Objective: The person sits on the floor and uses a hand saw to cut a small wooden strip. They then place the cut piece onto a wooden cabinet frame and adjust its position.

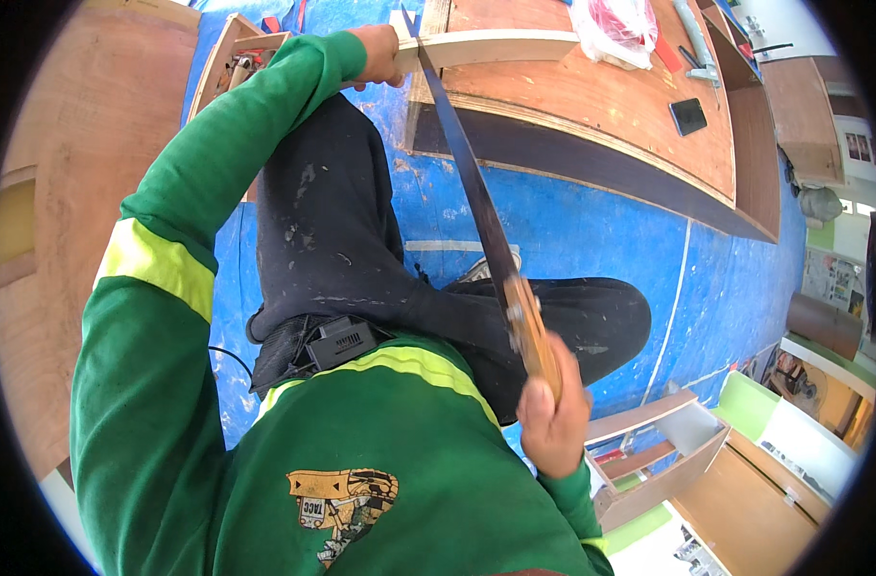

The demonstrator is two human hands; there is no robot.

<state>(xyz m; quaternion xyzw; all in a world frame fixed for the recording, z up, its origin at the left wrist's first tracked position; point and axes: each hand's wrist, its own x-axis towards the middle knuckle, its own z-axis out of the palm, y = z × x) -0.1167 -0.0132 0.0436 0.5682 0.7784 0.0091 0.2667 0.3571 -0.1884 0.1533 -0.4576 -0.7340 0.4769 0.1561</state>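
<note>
In the lower right, the right hand (553,411) grips the saw (470,180), whose blade crosses the wooden strip (505,46) at upper centre, held by the left hand (378,56); the strip seems not yet severed, so sawing probably remains.

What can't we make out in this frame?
All in the head view:
- Depth of any cut in the wooden strip: covered by the saw.
- Left hand: exact finger placement under the strip, hidden by hand and strip.
- Part of the saw's handle: under the right hand's grip.
- Most of the shoe: behind leg and blade.
</note>
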